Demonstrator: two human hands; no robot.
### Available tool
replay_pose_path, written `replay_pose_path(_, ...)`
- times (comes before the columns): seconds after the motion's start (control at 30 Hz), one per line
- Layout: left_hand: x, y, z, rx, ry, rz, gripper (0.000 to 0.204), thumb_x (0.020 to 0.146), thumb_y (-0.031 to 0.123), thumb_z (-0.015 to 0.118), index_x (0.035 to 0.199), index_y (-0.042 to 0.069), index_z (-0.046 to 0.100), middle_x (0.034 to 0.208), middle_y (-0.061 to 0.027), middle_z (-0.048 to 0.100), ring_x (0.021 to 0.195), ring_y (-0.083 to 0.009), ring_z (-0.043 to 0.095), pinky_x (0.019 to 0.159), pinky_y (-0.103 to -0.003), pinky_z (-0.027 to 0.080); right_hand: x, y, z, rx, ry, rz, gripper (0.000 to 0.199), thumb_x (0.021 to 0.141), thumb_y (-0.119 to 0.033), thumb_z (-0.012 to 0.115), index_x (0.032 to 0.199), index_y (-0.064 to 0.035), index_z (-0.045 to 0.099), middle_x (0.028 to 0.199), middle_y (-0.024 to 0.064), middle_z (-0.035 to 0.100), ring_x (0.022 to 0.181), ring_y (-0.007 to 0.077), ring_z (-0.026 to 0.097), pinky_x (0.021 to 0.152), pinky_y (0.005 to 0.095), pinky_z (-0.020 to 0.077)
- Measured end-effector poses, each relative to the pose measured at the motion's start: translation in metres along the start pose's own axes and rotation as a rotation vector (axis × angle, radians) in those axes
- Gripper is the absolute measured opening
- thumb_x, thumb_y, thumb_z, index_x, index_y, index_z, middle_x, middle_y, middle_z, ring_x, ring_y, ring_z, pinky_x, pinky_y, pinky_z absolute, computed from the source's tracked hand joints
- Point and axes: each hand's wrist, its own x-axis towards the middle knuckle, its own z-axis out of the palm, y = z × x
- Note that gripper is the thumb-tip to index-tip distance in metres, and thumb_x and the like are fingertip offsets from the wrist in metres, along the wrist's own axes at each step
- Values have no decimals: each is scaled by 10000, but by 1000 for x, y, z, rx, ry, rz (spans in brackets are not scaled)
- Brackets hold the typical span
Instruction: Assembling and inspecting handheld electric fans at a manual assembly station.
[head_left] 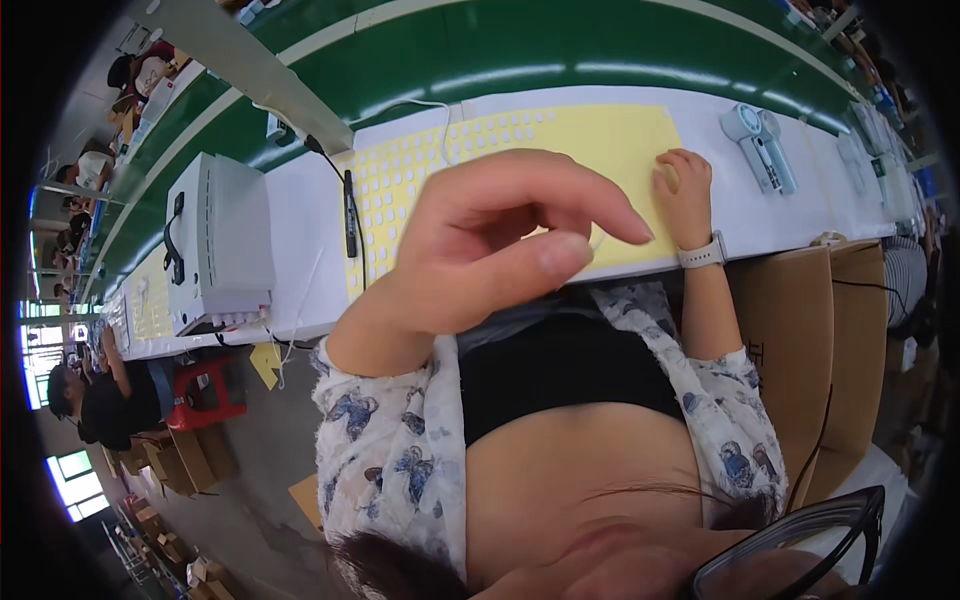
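Note:
My left hand [490, 235] is raised close to the camera over the bench, its fingers curled and its thumb and forefinger bent toward each other. A thin pale sliver [599, 243] shows between those two tips; I cannot make out what it is. Below lies a yellow sheet [610, 140] with rows of small white oval pieces [400, 165] on its left and upper part. At the sheet's right side my right hand [685, 185] rests with curved fingers, thumb and forefinger apart. Nothing shows in it. A light-strapped watch [703, 252] circles that wrist.
A black marker pen [350, 215] and a cable lie by the sheet's left edge. Further left stands a grey metal box [225, 240] with a handle. Light-blue handheld devices [760, 150] lie at right. A cardboard box [790, 340] stands below the bench edge. A co-worker [120, 390] sits far left.

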Motion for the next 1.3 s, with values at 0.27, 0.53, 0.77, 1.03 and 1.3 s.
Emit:
replay_pose_path(0.27, 12, 44, -3, -360, -358, -172, 309, 690, 269, 824, 798, 36, 651, 553, 36, 490, 472, -75, 448, 406, -217, 343, 3, 1, 2, -26, -14, -32, 212, 762, -91, 661, 968, -54, 627, 1089, 116, 563, 1087, 325, 460, 943, 412, 396)
replay_pose_path(0.53, 6, 39, 1, -458, -282, -34, 268, 674, 256, 835, 765, 73, 661, 557, 32, 494, 477, -78, 455, 408, -214, 362, 0, 0, 1, -26, 3, -33, 202, 770, -100, 662, 966, -59, 631, 1092, 109, 568, 1091, 321, 460, 948, 406, 393)
replay_pose_path(0.77, 6, 37, 6, -529, -132, 178, 230, 679, 243, 830, 753, 99, 666, 563, 27, 498, 485, -87, 463, 412, -217, 382, -1, 2, -1, -10, -2, -14, 198, 770, -106, 666, 961, -62, 635, 1092, 108, 572, 1087, 317, 464, 951, 405, 389)
replay_pose_path(1.03, -8, 79, -116, -541, 9, 377, 196, 684, 230, 821, 739, 124, 666, 565, 25, 500, 489, -91, 469, 415, -217, 399, 10, -8, 6, -147, 76, -236, 175, 884, -155, 562, 965, -11, 620, 1029, 80, 609, 944, 215, 558, 802, 307, 472)
replay_pose_path(1.3, -11, 62, 8, -189, 185, 347, 175, 701, 220, 787, 700, 144, 630, 542, 43, 493, 474, -70, 462, 413, -200, 392, 16, -15, 6, 6, -18, -153, 199, 797, -115, 642, 981, -41, 621, 1094, 143, 579, 1063, 329, 497, 950, 409, 387)
